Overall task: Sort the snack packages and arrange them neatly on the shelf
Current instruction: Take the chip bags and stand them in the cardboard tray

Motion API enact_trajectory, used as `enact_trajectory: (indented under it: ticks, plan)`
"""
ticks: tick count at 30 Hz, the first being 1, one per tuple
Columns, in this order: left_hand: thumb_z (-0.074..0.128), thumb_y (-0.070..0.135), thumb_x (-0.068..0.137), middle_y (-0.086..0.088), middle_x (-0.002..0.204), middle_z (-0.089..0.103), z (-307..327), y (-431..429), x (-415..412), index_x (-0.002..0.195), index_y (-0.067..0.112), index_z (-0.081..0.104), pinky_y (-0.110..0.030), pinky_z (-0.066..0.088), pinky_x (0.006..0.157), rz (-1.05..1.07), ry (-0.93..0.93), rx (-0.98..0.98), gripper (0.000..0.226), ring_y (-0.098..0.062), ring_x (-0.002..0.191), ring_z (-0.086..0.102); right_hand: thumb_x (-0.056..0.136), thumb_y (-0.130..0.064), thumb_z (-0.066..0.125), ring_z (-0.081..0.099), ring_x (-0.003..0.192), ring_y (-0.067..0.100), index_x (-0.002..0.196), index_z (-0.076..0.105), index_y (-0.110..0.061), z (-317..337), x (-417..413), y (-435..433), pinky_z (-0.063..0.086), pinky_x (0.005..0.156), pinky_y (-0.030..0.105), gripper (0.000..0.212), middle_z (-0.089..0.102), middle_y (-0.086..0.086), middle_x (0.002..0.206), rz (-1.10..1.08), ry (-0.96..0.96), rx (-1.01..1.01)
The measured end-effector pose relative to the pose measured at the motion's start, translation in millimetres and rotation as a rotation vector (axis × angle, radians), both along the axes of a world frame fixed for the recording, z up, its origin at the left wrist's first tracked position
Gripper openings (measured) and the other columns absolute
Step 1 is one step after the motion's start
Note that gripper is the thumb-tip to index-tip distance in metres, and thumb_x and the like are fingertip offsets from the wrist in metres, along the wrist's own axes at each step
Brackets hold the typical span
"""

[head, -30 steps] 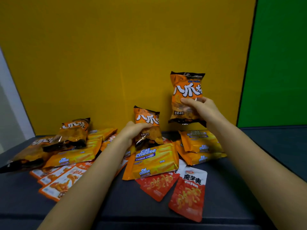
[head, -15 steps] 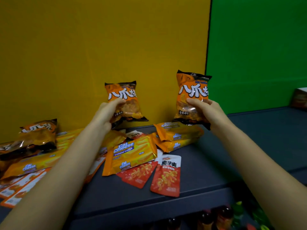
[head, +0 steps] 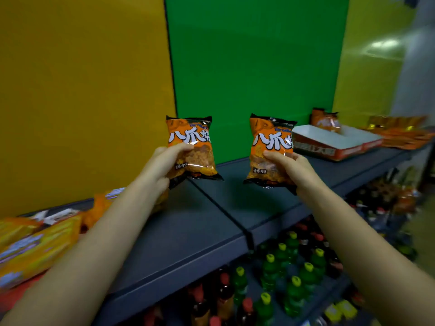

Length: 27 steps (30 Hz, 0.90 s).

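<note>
My left hand (head: 162,161) grips an orange snack bag (head: 191,147) with white characters, held upright above the dark grey shelf (head: 200,234). My right hand (head: 290,167) grips a second, matching orange bag (head: 268,149) a little to the right, also upright and just above the shelf. At the far left lie yellow wafer packs (head: 35,252) in a blurred pile. A third orange bag (head: 326,120) stands at the back right, behind a cardboard tray (head: 334,147).
The open white-and-red cardboard tray sits on the shelf to the right, with more orange packages (head: 400,132) beyond it. Below the shelf stand several bottles (head: 282,274) with green, yellow and red caps. Yellow and green panels form the back wall.
Both hands have carried their orange bags to the right, away from the snack pile. The view has swung right, bringing the cardboard tray and the lower bottles into sight.
</note>
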<state>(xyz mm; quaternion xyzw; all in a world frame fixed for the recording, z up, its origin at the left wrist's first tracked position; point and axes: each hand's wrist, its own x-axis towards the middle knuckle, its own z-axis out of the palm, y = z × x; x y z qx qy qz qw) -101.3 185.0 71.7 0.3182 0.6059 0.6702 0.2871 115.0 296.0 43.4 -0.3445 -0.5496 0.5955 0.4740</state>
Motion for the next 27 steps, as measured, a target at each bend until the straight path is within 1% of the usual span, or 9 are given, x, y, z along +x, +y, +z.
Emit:
enact_trajectory:
  ticks: [3,5,6,10,14,16,19,24,27]
  plan:
    - [0.068,0.026,0.08,-0.004,0.102,0.066,-2.1,38.2,50.5,0.115,0.012,0.058,-0.023,0.044,0.063,-0.088,0.021,0.0,0.039,-0.015,0.085,0.059,0.077,-0.021,0.074,0.068,0.094,0.024,0.118,0.06,-0.01,-1.8,55.7,27.4,0.056,0.081,0.033,0.044,0.069,0.008,0.111,-0.067,-0.018,0.007]
    - [0.066,0.024,0.082,-0.001,0.09,0.067,-3.6,62.3,84.4,0.101,0.014,0.063,-0.021,0.043,0.061,-0.146,0.013,0.002,0.021,-0.012,0.078,0.059,0.077,-0.022,0.074,0.068,0.097,0.025,0.116,0.06,-0.011,-2.4,92.1,46.0,0.055,0.082,0.032,0.042,0.069,0.008,0.111,-0.107,-0.042,0.014]
    - [0.065,0.023,0.083,0.0,0.087,0.067,-4.7,73.7,101.4,0.098,0.015,0.063,-0.021,0.043,0.06,-0.171,0.005,0.003,0.018,-0.012,0.076,0.059,0.077,-0.023,0.074,0.068,0.096,0.024,0.117,0.06,-0.012,-3.2,109.8,55.5,0.055,0.079,0.03,0.043,0.069,0.008,0.111,-0.126,-0.051,0.016]
    - [0.067,0.022,0.081,-0.003,0.092,0.067,-15.4,122.1,163.8,0.109,0.011,0.062,-0.024,0.045,0.062,-0.241,-0.025,0.001,0.031,-0.015,0.079,0.06,0.076,-0.027,0.075,0.067,0.089,0.017,0.119,0.059,-0.013,-9.3,177.7,91.5,0.052,0.068,0.023,0.048,0.069,0.004,0.109,-0.192,-0.123,0.045]
    - [0.065,0.019,0.083,0.0,0.087,0.066,-24.6,167.2,219.2,0.106,0.012,0.062,-0.022,0.044,0.062,-0.301,-0.058,-0.004,0.024,-0.012,0.077,0.059,0.077,-0.029,0.075,0.064,0.083,0.013,0.109,0.057,-0.016,-15.3,236.0,127.1,0.049,0.064,0.021,0.039,0.067,0.0,0.1,-0.239,-0.158,0.047]
    - [0.066,0.02,0.083,0.0,0.086,0.067,-26.5,189.5,240.8,0.11,0.011,0.062,-0.022,0.044,0.062,-0.326,-0.06,-0.005,0.029,-0.012,0.077,0.06,0.076,-0.031,0.075,0.064,0.088,0.016,0.108,0.055,-0.017,-17.2,258.0,146.6,0.049,0.067,0.022,0.04,0.066,0.002,0.103,-0.27,-0.184,0.051]
    - [0.066,0.02,0.082,0.0,0.087,0.067,-27.2,223.5,265.4,0.111,0.01,0.061,-0.023,0.043,0.062,-0.35,-0.051,-0.021,0.031,-0.011,0.077,0.06,0.075,-0.032,0.075,0.064,0.096,0.019,0.113,0.056,-0.016,-19.3,279.5,175.8,0.051,0.072,0.024,0.045,0.065,0.004,0.11,-0.287,-0.197,0.045]
    - [0.066,0.02,0.083,0.001,0.083,0.066,-23.4,285.8,290.5,0.105,0.012,0.061,-0.022,0.043,0.059,-0.386,-0.021,-0.024,0.023,-0.01,0.074,0.06,0.078,-0.031,0.073,0.062,0.087,0.015,0.108,0.052,-0.018,-22.7,300.5,229.2,0.047,0.064,0.021,0.039,0.063,0.003,0.107,-0.294,-0.184,0.046]
    - [0.067,0.021,0.082,0.0,0.089,0.067,-18.3,328.4,298.4,0.101,0.014,0.059,-0.023,0.043,0.06,-0.39,0.027,-0.025,0.022,-0.011,0.079,0.061,0.078,-0.031,0.073,0.059,0.08,0.01,0.11,0.051,-0.019,-21.6,310.1,267.7,0.044,0.06,0.02,0.041,0.061,-0.001,0.1,-0.302,-0.17,0.06]
